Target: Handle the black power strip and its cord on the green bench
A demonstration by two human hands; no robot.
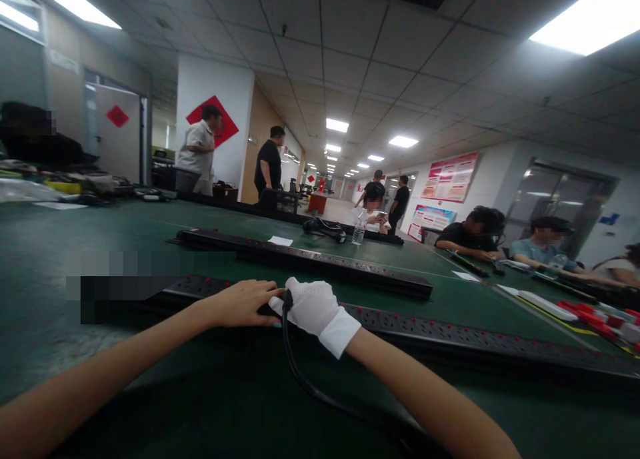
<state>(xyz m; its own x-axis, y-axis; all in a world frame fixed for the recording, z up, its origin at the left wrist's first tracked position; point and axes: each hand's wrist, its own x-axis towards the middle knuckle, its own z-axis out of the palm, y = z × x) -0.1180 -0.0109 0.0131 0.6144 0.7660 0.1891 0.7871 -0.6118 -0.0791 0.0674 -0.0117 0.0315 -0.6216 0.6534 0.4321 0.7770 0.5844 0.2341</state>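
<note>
A long black power strip (440,331) with rows of sockets and small red parts lies across the green table before me. My left hand (245,303), bare, grips this strip near its middle, fingers over the top and thumb on the near side. Right beside it, my right hand (313,305) wears a white glove and is closed on a black plug (287,300). From the plug a black cable (300,375) curves down toward me and off to the lower right. The plug's front end is hidden, so I cannot tell whether it sits in a socket.
Behind lies a second power strip (310,262), with a white paper (281,241), a coiled black cable (324,229) and a water bottle (359,231) farther back. Red and white parts (595,319) lie at right. Several people sit or stand around the room.
</note>
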